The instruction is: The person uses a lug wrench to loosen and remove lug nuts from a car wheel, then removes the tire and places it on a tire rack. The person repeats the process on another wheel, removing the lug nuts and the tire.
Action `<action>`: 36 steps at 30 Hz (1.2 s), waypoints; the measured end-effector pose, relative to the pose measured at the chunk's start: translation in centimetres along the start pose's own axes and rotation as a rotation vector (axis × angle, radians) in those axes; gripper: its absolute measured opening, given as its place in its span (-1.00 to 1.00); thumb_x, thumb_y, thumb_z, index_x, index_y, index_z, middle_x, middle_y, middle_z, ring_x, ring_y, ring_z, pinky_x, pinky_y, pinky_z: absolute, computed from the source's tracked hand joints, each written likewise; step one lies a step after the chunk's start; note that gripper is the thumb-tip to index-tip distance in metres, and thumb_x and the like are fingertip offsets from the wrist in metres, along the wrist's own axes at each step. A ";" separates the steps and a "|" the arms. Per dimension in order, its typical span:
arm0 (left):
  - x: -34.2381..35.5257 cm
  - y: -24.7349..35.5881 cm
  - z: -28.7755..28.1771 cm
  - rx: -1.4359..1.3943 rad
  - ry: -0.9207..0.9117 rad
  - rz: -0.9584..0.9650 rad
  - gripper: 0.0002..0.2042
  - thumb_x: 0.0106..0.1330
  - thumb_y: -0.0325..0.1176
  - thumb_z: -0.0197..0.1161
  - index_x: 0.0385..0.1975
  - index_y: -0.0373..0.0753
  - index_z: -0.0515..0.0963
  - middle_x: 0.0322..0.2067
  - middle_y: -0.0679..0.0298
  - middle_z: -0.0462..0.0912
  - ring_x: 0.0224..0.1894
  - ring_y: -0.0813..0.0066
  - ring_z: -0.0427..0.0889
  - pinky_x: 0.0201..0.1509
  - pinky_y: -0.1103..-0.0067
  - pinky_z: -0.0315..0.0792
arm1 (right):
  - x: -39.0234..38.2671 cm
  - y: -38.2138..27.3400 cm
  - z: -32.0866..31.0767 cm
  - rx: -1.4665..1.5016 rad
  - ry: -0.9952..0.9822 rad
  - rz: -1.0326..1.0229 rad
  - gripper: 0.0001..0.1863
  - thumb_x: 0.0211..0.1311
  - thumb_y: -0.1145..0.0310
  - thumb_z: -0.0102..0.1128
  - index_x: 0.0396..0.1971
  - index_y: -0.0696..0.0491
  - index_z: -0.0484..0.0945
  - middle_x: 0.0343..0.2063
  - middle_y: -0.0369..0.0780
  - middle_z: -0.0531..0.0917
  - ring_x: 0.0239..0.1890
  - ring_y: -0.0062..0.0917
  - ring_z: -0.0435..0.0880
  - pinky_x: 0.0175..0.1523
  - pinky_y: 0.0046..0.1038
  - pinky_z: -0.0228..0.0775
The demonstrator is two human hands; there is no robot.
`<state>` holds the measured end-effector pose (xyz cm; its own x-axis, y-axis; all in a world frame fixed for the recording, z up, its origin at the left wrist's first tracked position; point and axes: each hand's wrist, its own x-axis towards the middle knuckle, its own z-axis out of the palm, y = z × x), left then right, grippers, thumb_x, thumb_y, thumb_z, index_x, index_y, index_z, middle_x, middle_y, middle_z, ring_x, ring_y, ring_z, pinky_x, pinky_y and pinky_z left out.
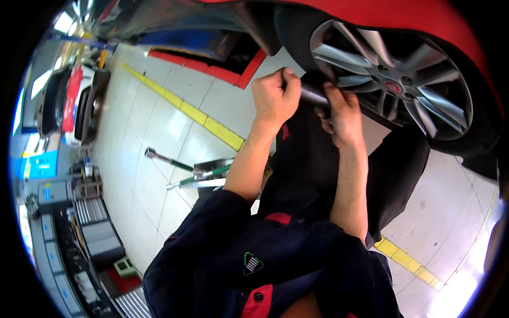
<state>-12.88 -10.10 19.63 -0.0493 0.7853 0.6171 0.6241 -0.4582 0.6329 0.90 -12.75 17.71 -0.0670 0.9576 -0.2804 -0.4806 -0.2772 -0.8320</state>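
Note:
My left hand [275, 99] is closed in a fist round one end of a short dark grey cylindrical tool [314, 96]. At the tool's other end, the curled fingers of my right hand [342, 114] grip it from the right. Its exact kind is hard to make out, as both ends are covered by my hands. Both hands are in front of my dark trousers, just left of and below a car wheel [391, 79] with silver spokes. The tool appears apart from the wheel.
A red car body [424, 13] arches over the wheel. Long-handled tools [196, 172] lie left of my left forearm. A red-edged floor opening [222, 73] is beyond, beside a yellow floor line [191, 111]. Cabinets [101, 236] and another vehicle [71, 106] stand at left.

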 end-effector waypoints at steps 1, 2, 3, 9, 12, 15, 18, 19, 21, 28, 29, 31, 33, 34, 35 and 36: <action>0.2 0.5 -0.5 -0.050 0.027 -0.015 -0.75 0.09 -0.43 0.05 -0.79 -0.35 0.35 -0.86 0.10 0.29 -0.82 0.21 0.30 -0.72 0.47 0.14 | -0.3 -0.4 0.3 0.022 -0.044 -0.008 -0.77 0.18 0.20 0.06 -0.51 0.05 0.41 -0.73 -0.32 0.40 -0.80 -0.71 0.36 -0.84 -0.71 -0.07; 0.2 0.7 -0.9 -0.051 0.056 -0.021 -0.73 0.09 -0.44 0.05 -0.84 -0.33 0.33 -0.89 0.14 0.27 -0.83 0.30 0.31 -0.71 0.50 0.15 | -0.6 -0.9 0.8 0.003 -0.019 0.004 -0.78 0.18 0.20 0.06 -0.51 0.04 0.41 -0.73 -0.33 0.39 -0.81 -0.72 0.33 -0.84 -0.72 -0.07; 0.1 0.3 -1.7 -0.050 0.101 0.014 -0.75 0.10 -0.43 0.03 -0.80 -0.32 0.35 -0.87 0.17 0.31 -0.81 0.36 0.33 -0.70 0.52 0.17 | -1.1 -1.4 1.5 -0.015 0.008 0.013 -0.78 0.18 0.20 0.06 -0.51 0.04 0.42 -0.73 -0.33 0.39 -0.82 -0.73 0.31 -0.83 -0.72 -0.08; 1.8 1.2 -24.9 -0.124 0.493 -0.059 -0.80 0.18 -0.36 -0.12 -0.57 -0.29 0.41 -0.71 0.31 0.36 -0.68 0.60 0.34 -0.64 0.70 0.17 | -1.2 -2.5 -9.6 0.032 0.479 -0.221 -0.70 0.21 0.14 0.05 -0.26 0.08 0.46 -0.83 -0.38 0.26 -0.88 -0.77 0.08 -0.82 -0.76 -0.18; -5.6 0.9 -20.6 0.148 -0.194 -0.576 -0.72 0.27 -0.22 -0.11 -0.46 -0.29 0.44 -0.67 0.31 0.40 -0.61 0.55 0.38 -0.56 0.65 0.26 | -2.7 -3.7 -9.5 -0.078 0.273 -0.233 -0.77 0.17 0.21 0.10 -0.37 0.09 0.43 -0.80 -0.32 0.35 -0.87 -0.74 0.20 -0.81 -0.73 -0.08; -16.7 -1.7 -16.6 -0.580 -0.678 -1.508 -0.62 0.30 0.05 -0.11 -0.29 -0.16 0.42 -0.52 0.34 0.41 -0.48 0.51 0.44 -0.44 0.67 0.34 | -2.2 -2.3 -6.4 -0.267 0.126 -0.135 -0.77 0.10 0.22 0.08 -0.46 0.10 0.52 -0.77 -0.34 0.40 -0.82 -0.73 0.27 -0.74 -0.70 0.02; -22.2 -1.3 -14.0 -1.392 -0.284 -1.674 -0.50 0.26 0.21 -0.20 -0.24 -0.12 0.42 -0.47 0.29 0.51 -0.45 0.41 0.52 -0.44 0.63 0.34 | -3.5 -0.1 0.1 -0.820 -0.689 -0.206 -0.75 0.12 0.22 0.07 -0.37 0.09 0.58 -0.67 -0.25 0.52 -0.62 -0.55 0.49 -0.49 -0.50 0.29; -21.7 -0.2 -13.4 -1.300 -0.174 -1.701 -0.47 0.24 0.24 -0.22 -0.19 -0.10 0.41 -0.40 0.27 0.53 -0.40 0.36 0.56 -0.39 0.59 0.39 | -4.1 0.7 2.9 -0.942 -0.886 -0.206 -0.73 0.11 0.22 0.09 -0.36 0.13 0.57 -0.64 -0.14 0.55 -0.59 -0.39 0.54 -0.44 -0.41 0.33; -20.3 0.7 -13.5 -1.275 -0.147 -1.813 -0.47 0.27 0.20 -0.22 -0.05 -0.11 0.35 -0.21 0.24 0.55 -0.24 0.27 0.59 -0.22 0.46 0.49 | -6.1 4.5 6.0 -1.113 -1.080 -0.298 -0.69 0.09 0.16 0.08 -0.39 0.12 0.56 -0.53 -0.07 0.59 -0.43 -0.18 0.57 -0.34 -0.27 0.37; -24.3 -5.2 -16.6 -0.696 -0.391 -1.677 -0.64 0.28 0.03 -0.01 -0.30 -0.20 0.35 -0.60 0.37 0.37 -0.72 0.62 0.35 -0.75 0.76 0.13 | -6.2 5.9 6.9 -1.223 -1.086 -0.132 -0.46 0.02 0.13 0.19 -0.07 0.19 0.37 -0.49 0.01 0.58 -0.40 -0.16 0.59 -0.30 -0.30 0.37; -24.9 -6.1 -16.7 -0.491 -0.351 -1.662 -0.63 0.26 0.01 0.03 -0.32 -0.23 0.35 -0.62 0.36 0.35 -0.72 0.61 0.35 -0.76 0.76 0.13 | -5.4 6.4 5.9 -1.140 -0.921 -0.242 -0.51 0.04 0.17 0.19 -0.08 0.17 0.39 -0.54 -0.02 0.57 -0.46 -0.19 0.58 -0.33 -0.31 0.36; -27.9 -9.3 -18.4 -0.213 -0.395 -1.621 -0.57 0.25 0.01 0.05 -0.31 -0.35 0.37 -0.58 0.29 0.41 -0.73 0.60 0.37 -0.81 0.72 0.10 | -4.1 4.7 5.0 -1.105 -0.759 -0.191 -0.54 0.10 0.13 0.13 -0.08 0.14 0.42 -0.63 -0.04 0.52 -0.52 -0.27 0.56 -0.39 -0.37 0.36; -29.8 -11.4 -19.8 -0.280 -0.333 -1.693 -0.60 0.24 -0.03 0.09 -0.35 -0.35 0.38 -0.60 0.28 0.43 -0.76 0.59 0.36 -0.82 0.68 0.08 | -3.0 4.4 3.5 -0.985 -0.665 -0.126 -0.54 0.11 0.15 0.14 -0.07 0.14 0.42 -0.63 -0.08 0.54 -0.58 -0.41 0.56 -0.40 -0.47 0.36; -29.9 -12.3 -19.7 -0.320 -0.290 -1.735 -0.67 0.21 -0.11 0.15 -0.42 -0.33 0.41 -0.67 0.29 0.43 -0.79 0.58 0.34 -0.83 0.64 0.08 | -2.7 3.8 2.8 -0.955 -0.625 -0.070 -0.55 0.12 0.16 0.14 -0.07 0.13 0.42 -0.61 -0.10 0.56 -0.58 -0.47 0.56 -0.40 -0.50 0.36; -30.0 -13.4 -19.7 -0.248 -0.370 -1.782 -0.72 0.17 -0.17 0.19 -0.49 -0.30 0.44 -0.73 0.31 0.41 -0.80 0.59 0.33 -0.82 0.66 0.12 | -2.4 3.1 2.3 -0.924 -0.593 -0.018 -0.56 0.12 0.18 0.15 -0.07 0.13 0.42 -0.60 -0.13 0.58 -0.58 -0.53 0.55 -0.40 -0.52 0.36; -30.4 -14.3 -19.6 -0.194 -0.371 -1.732 -0.73 0.15 -0.18 0.20 -0.51 -0.30 0.45 -0.74 0.31 0.41 -0.80 0.59 0.33 -0.81 0.65 0.13 | -2.2 3.1 1.5 -0.944 -0.548 -0.049 -0.58 0.14 0.18 0.13 -0.07 0.13 0.42 -0.56 -0.17 0.60 -0.57 -0.58 0.55 -0.40 -0.55 0.36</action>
<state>-35.54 -35.57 0.99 -0.3077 0.4074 -0.8598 -0.0388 0.8976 0.4392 -1.78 -15.59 16.43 -0.5588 0.8095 -0.1799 0.3553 0.0377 -0.9340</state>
